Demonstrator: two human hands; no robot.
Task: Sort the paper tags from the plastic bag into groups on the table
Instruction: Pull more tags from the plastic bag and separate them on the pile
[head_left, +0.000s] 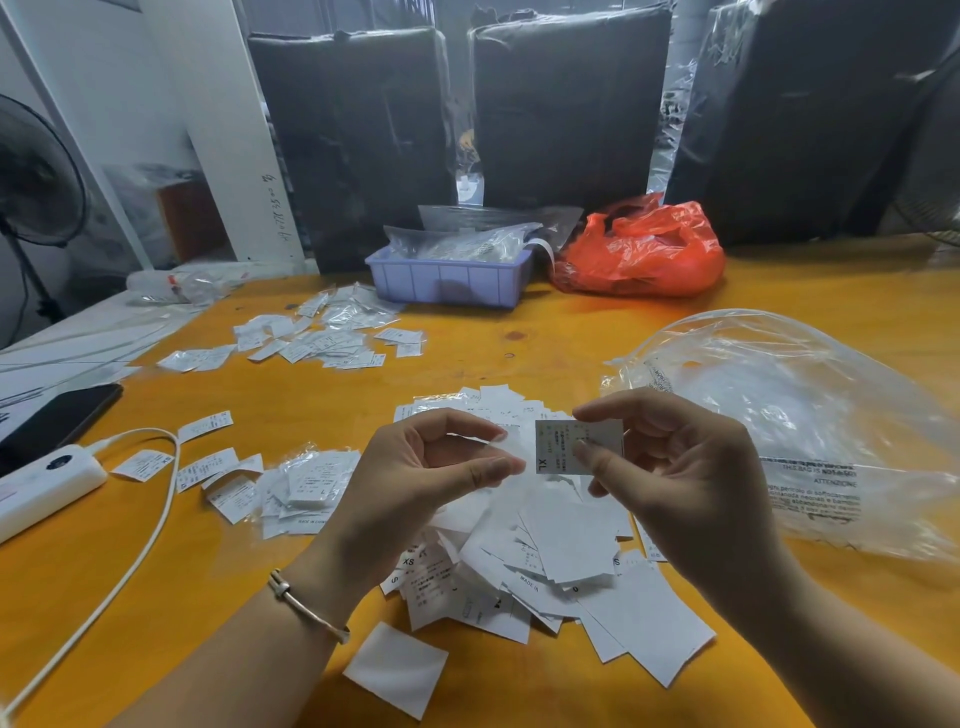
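Head view – right hand pinches an XL tag above the tag pile. Left hand pinches a thin clear sleeve – plastic bag lies right.

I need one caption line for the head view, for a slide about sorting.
Right hand pinches an XL tag above the unsorted pile; left hand pinches thin clear film beside it.

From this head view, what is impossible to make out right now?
- Fine print on the XL tag in the right hand: too small.
- Contents of the tray: clear bags cover them.
- Contents of the red bag: opaque.
- Lower tags in the pile: buried, partly behind the left hand.
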